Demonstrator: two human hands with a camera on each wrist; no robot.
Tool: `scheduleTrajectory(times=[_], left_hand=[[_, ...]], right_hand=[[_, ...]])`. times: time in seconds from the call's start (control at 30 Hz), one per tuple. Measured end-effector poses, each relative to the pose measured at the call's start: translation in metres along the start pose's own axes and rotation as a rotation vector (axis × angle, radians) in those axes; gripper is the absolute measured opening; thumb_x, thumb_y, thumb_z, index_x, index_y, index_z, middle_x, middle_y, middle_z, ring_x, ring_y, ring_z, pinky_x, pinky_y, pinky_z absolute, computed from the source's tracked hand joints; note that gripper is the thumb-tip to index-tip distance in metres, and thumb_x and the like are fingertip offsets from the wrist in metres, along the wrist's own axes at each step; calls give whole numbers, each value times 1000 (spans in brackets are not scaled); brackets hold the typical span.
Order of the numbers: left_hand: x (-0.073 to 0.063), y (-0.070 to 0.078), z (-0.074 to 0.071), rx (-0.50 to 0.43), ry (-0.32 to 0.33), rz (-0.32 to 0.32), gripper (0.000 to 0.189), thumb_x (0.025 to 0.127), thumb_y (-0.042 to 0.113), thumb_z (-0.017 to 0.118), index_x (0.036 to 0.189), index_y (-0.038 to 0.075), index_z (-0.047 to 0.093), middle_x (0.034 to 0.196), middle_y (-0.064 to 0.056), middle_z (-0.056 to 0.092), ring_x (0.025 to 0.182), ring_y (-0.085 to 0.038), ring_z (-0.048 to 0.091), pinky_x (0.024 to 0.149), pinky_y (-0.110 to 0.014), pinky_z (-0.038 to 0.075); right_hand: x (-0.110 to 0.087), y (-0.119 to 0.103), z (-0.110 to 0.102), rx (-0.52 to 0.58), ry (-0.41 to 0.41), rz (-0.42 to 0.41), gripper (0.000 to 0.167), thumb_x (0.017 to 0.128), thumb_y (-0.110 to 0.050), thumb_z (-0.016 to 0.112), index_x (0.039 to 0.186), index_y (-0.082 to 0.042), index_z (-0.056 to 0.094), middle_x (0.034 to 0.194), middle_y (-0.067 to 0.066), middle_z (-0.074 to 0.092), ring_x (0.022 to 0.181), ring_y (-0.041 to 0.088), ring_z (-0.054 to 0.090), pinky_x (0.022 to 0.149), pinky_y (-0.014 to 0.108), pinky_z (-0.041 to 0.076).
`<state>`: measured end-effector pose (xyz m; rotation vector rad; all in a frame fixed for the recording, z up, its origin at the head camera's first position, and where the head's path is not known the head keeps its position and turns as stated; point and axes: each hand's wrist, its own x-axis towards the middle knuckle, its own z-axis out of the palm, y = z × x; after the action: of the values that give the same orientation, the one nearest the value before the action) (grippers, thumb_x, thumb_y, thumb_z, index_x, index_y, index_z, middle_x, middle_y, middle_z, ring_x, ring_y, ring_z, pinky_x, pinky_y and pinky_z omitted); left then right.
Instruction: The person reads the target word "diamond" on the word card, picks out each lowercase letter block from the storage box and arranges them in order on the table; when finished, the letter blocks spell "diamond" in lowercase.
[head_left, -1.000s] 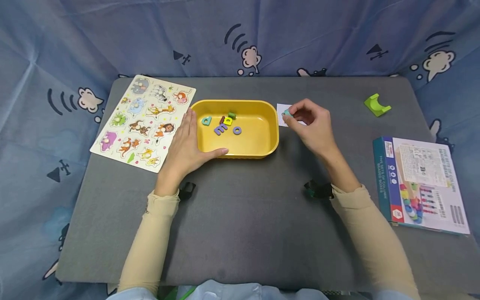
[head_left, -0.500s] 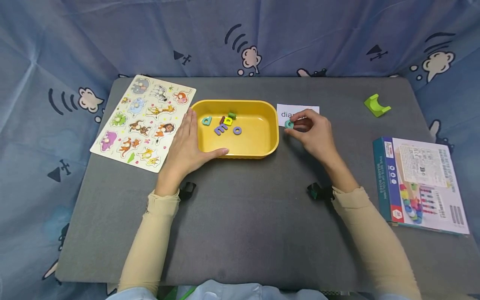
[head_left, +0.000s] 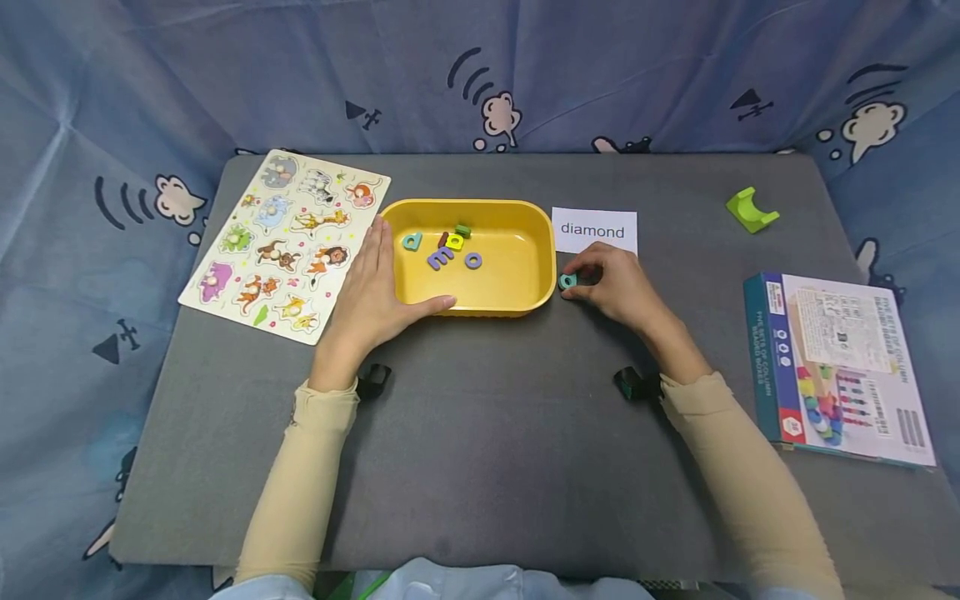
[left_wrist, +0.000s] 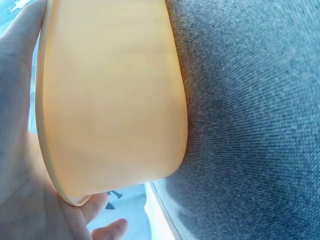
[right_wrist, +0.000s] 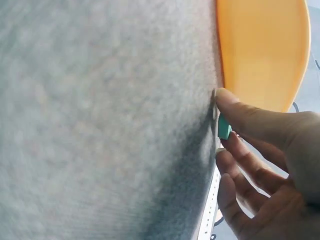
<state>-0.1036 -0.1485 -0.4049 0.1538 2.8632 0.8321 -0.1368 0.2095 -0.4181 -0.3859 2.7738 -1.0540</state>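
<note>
A yellow tray point(head_left: 510, 287) sits mid-table with several coloured letter pieces inside, among them a teal d point(head_left: 412, 242), a purple m point(head_left: 440, 259) and a purple o point(head_left: 473, 261). My left hand point(head_left: 372, 287) rests against the tray's left end, fingers straight along the rim and thumb stretched over the front edge. Just right of the tray, my right hand point(head_left: 618, 283) pinches a small teal letter piece point(head_left: 567, 282) between thumb and fingertips at the table surface; the fingers partly cover it. Above that hand lies a white card point(head_left: 595, 231) printed "diamond".
An animal puzzle board point(head_left: 288, 242) lies left of the tray, close to my left hand. Over on the right are a boxed toy set point(head_left: 843, 371) and a lime-green curved block point(head_left: 752, 210). Patterned blue cloth point(head_left: 420, 75) hangs behind the grey table point(head_left: 487, 450).
From over the card, my right hand has come down toward the table's front with the teal letter piece, uncovering the printed word. My left hand keeps its place on the tray.
</note>
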Motion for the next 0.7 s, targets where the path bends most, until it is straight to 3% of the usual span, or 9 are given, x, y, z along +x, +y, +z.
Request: scheduleTrajectory(times=[0.43, 0.6, 0.7], left_hand=[[1, 1, 1, 11, 5, 6, 142, 78, 79, 75, 170, 13, -10, 180, -4, -11, 168, -24, -3, 137, -54, 7], [2, 1, 0, 21, 1, 4, 142, 79, 79, 75, 170, 12, -10, 180, -6, -10, 168, -24, -2, 137, -52, 7], [1, -1, 1, 15, 0, 3, 143, 78, 80, 75, 170, 12, -11, 180, -6, -11, 168, -24, -3, 137, -52, 7]], right_hand=[[4, -3, -7, -28, -39, 45, 33, 82, -3, 91, 113, -1, 79, 107, 18, 66, 94, 32, 57, 80, 39, 45], [13, -20, -13, 12, 114, 47, 32, 89, -6, 86, 119, 0, 76, 114, 19, 69, 98, 34, 60, 82, 38, 45], [20, -34, -8, 57, 216, -7, 27, 94, -6, 79, 120, 1, 74, 113, 20, 68, 96, 34, 59, 80, 34, 45]])
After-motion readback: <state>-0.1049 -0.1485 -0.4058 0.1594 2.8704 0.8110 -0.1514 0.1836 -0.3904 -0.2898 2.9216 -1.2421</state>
